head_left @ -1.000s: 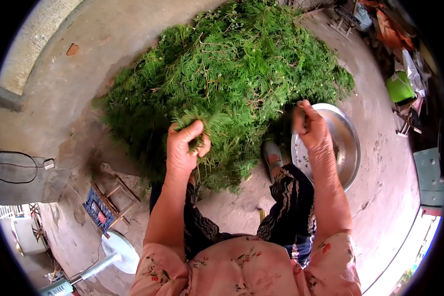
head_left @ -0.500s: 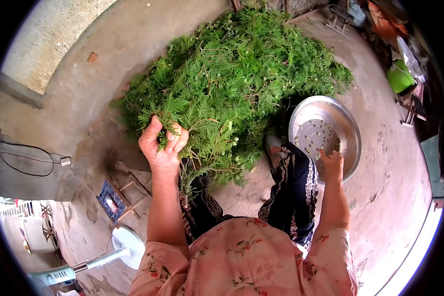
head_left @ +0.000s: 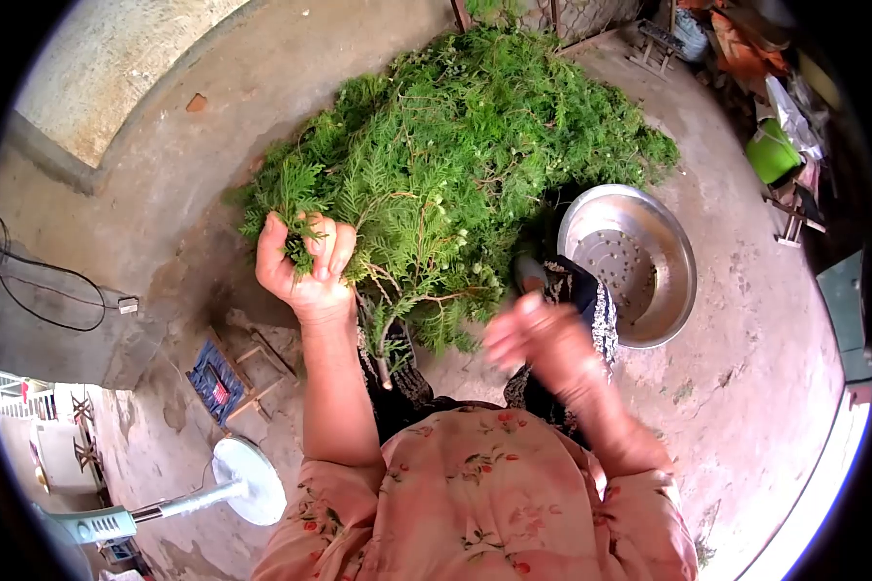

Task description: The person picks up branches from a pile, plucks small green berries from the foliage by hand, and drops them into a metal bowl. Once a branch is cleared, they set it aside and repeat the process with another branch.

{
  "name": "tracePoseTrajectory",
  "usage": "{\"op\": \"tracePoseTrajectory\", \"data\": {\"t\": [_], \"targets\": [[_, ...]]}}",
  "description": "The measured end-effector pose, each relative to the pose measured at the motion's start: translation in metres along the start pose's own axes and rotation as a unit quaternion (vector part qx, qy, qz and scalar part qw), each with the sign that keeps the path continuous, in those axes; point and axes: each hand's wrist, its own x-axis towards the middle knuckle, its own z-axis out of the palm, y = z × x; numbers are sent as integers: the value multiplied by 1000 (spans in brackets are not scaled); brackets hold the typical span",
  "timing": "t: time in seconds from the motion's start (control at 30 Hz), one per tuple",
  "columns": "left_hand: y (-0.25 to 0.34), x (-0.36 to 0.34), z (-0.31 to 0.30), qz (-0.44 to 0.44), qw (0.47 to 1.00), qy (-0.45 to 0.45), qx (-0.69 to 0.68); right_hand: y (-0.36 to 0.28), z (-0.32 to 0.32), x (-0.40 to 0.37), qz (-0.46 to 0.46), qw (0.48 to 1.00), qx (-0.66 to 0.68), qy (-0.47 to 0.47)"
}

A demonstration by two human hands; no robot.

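My left hand (head_left: 305, 266) is closed around a green, scale-leaved evergreen branch (head_left: 388, 300), with leafy tips showing between thumb and fingers. Its cut woody end points down toward my lap. Behind it rises a large pile of evergreen branches (head_left: 494, 126), some bearing small pale green cones. My right hand (head_left: 547, 349) is in the air over my knee, blurred by motion, its fingers loosely stretched out and nothing visible in them. To its right, a wide metal basin (head_left: 683, 281) stands on the floor, with many small green cones (head_left: 622, 261) scattered on its bottom.
At the left are a standing fan (head_left: 252, 481), a small folding stool (head_left: 228, 387) and a black cable (head_left: 53, 281). A green container (head_left: 773, 152) and assorted bags lie at the upper right, near another small stool (head_left: 656, 46).
My right hand has left the basin and swung left over my knee. The left hand has shifted slightly left, still holding the branch. The view has also shifted a little.
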Motion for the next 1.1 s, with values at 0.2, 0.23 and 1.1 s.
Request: {"op": "tracePoseTrajectory", "data": {"t": [0.2, 0.23, 1.1], "targets": [[-14, -24, 2, -51, 997, 31, 49, 49, 82, 52, 12, 948, 317, -3], [-18, -30, 0, -49, 989, 86, 111, 51, 80, 56, -1, 952, 306, 18], [268, -275, -176, 301, 558, 547, 547, -41, -91, 76, -108, 949, 294, 31]]}}
